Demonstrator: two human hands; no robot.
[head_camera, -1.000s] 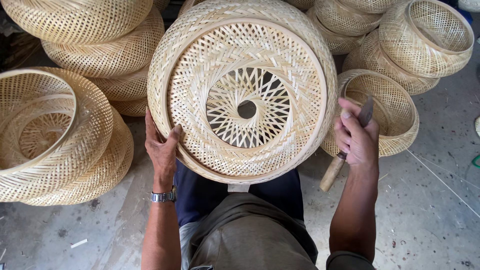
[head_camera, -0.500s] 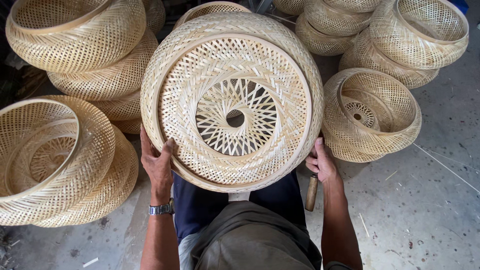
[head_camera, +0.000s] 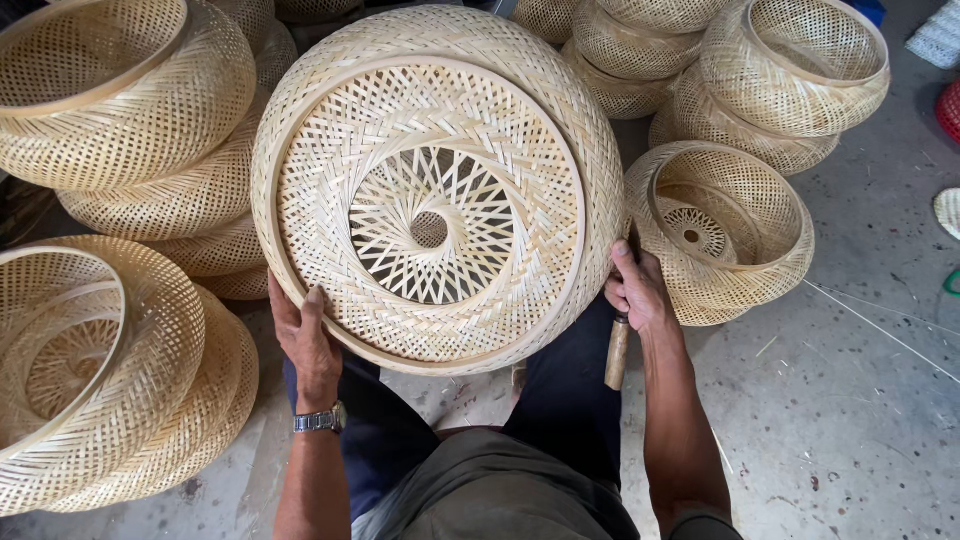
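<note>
A large round woven bamboo basket stands tilted on my lap, its open side and starburst centre facing me. My left hand, with a metal wristwatch, grips the basket's lower left rim. My right hand presses against the lower right rim while it holds a tool with a wooden handle that points down toward my knee. The tool's working end is hidden behind the hand and the basket.
Stacks of similar woven baskets stand at the left, upper left and upper right. One basket lies just right of my right hand. A grey concrete floor with thin bamboo strips spreads to the right.
The basket has come lower and closer to me. My right hand moved from the rim's right side down to its lower right, the wooden-handled tool still in it. The left hand kept its grip.
</note>
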